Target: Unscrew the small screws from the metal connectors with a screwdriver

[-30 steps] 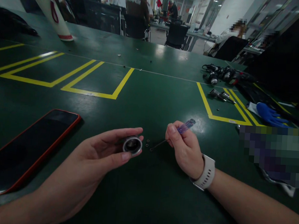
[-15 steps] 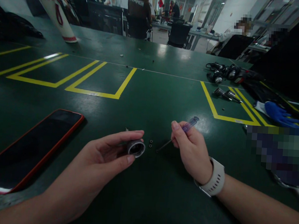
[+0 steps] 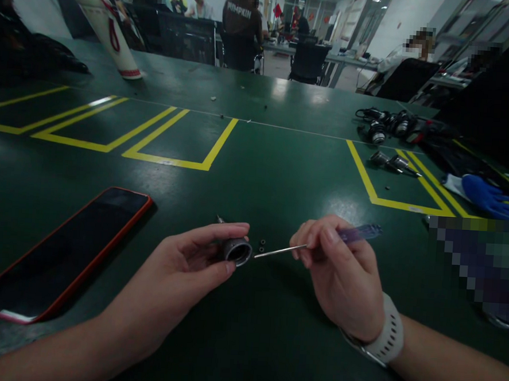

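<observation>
left hand (image 3: 180,272) pinches the metal cylinder (image 3: 237,250); right hand (image 3: 339,276) grips the screwdriver (image 3: 281,250); its tip, beside the left fingertips, could slip and scatter the loose screws (image 3: 262,246)

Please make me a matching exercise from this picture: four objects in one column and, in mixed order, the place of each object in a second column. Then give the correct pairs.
Objects
1. small grey metal cylinder
2. thin screwdriver with translucent purple handle
3. black phone in a red case
4. blue glove

Places
A. lies at the far right of the green table
B. held in the fingers of the left hand
C. lies flat on the table, to the left of the left hand
D. held in the right hand

Pairs: 1-B, 2-D, 3-C, 4-A
</observation>
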{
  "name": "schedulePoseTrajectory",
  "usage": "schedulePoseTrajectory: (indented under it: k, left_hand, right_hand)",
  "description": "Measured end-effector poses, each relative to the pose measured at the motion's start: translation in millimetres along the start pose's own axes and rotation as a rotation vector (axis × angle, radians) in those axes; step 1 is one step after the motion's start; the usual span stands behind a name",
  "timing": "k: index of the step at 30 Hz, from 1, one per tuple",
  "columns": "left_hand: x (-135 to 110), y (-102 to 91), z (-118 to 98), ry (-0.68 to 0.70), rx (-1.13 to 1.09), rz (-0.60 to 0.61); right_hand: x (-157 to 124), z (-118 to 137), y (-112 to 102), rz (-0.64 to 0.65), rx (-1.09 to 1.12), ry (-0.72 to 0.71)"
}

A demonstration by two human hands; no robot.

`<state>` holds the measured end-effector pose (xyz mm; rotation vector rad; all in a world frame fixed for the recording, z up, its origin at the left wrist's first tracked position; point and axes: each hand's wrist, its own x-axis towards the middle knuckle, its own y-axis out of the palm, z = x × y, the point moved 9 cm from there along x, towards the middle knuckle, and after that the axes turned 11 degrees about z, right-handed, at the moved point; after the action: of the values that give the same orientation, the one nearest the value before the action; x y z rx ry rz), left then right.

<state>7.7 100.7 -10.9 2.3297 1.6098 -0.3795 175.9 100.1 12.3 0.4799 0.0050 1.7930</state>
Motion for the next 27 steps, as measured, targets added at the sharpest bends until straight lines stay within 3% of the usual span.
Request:
schedulePoseTrajectory:
  k: [4, 12, 18, 27]
  left_hand:
    - [1, -1.5, -2, 0.035, 0.000, -0.004]
    - [-4, 0.7, -5, 0.087, 0.070, -0.016]
    - [-7, 2.6, -7, 0.125, 0.151, -0.031]
    - [-12, 6.0, -12, 0.169, 0.260, -0.024]
  right_hand:
    - [-7, 14, 11, 0.108, -0.188, -0.116]
    - [-17, 47, 56, 0.438, -0.746, -0.366]
    - [-27, 51, 73, 0.470, -0.898, -0.461]
    - [-34, 50, 79, 0.503, -0.972, -0.517]
